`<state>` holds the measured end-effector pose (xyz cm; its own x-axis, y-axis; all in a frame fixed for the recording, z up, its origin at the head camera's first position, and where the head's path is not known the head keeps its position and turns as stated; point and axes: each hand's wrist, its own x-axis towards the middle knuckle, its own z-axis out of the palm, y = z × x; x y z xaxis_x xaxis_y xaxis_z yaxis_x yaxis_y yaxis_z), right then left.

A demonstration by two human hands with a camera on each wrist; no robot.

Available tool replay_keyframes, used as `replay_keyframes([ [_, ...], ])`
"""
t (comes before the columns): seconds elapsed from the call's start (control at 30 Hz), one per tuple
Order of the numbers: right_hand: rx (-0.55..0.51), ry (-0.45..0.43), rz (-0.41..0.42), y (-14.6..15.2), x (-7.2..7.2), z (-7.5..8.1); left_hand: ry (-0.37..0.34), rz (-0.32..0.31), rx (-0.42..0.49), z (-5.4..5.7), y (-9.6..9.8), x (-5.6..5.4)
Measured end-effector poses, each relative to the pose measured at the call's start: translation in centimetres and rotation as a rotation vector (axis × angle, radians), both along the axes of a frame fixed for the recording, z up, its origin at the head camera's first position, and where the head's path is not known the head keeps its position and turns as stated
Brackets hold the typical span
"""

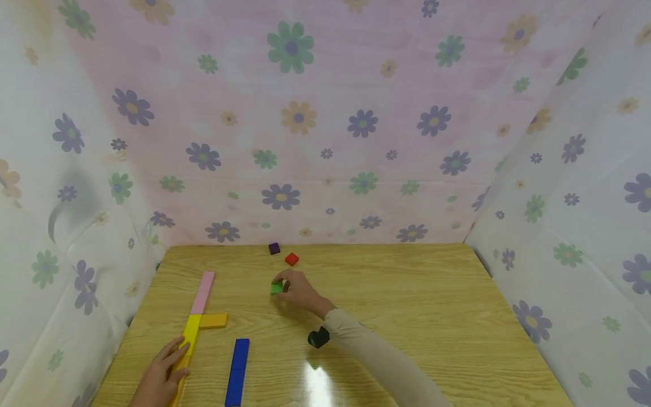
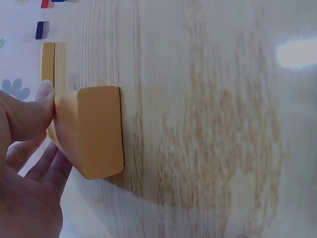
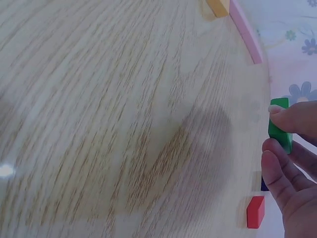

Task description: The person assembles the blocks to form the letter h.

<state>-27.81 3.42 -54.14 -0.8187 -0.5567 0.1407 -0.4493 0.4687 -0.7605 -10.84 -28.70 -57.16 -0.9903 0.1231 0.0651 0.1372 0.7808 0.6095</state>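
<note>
In the head view my right hand (image 1: 301,293) is raised over the middle of the table, pinching a small green block (image 3: 280,125) between thumb and fingers. The right wrist view shows the thumb across one face of it. My left hand (image 1: 159,377) is at the lower left, thumb on one side and fingers on the other of a long orange block (image 2: 101,133). Its fingertips reach the yellow block (image 1: 192,328) that continues the row. A pink block (image 1: 203,293) extends the row's far end, and a shorter orange block (image 1: 213,321) juts out to the right.
Two blue blocks (image 1: 237,372) lie end to end right of the row. A red block (image 1: 292,259) and a dark purple block (image 1: 274,249) sit near the table's back edge. Flowered cloth (image 1: 325,113) hangs behind and at both sides. A dark rounded piece (image 1: 319,337) shows beside the right sleeve.
</note>
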Motion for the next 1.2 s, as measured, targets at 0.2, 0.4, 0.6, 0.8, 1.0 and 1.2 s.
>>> replay_keyframes([
  [0.2, -0.012, -0.011, 0.007, -0.6, 0.4, 0.4, 0.011, -0.005, -0.011, -0.1, 0.0, -0.1],
  [0.4, -0.047, -0.029, 0.014, -1.1, 0.9, 0.8, -0.016, -0.008, -0.015, 0.1, 0.0, -0.3],
  [0.6, -0.057, -0.039, 0.024, -1.7, 1.3, 0.5, 0.013, 0.001, -0.021, -0.1, -0.1, -0.1],
  [0.8, -0.047, -0.048, 0.035, -1.9, 2.2, 0.5, 0.059, -0.009, -0.027, -0.6, 0.0, -0.1],
  [1.0, -0.04, -0.054, 0.049, -2.6, 2.6, 0.3, 0.041, -0.004, -0.021, -0.6, 0.1, -0.2],
  [1.2, -0.041, -0.076, 0.055, -3.7, 3.2, 0.1, 0.117, -0.01, -0.042, -0.7, -0.1, -0.2],
])
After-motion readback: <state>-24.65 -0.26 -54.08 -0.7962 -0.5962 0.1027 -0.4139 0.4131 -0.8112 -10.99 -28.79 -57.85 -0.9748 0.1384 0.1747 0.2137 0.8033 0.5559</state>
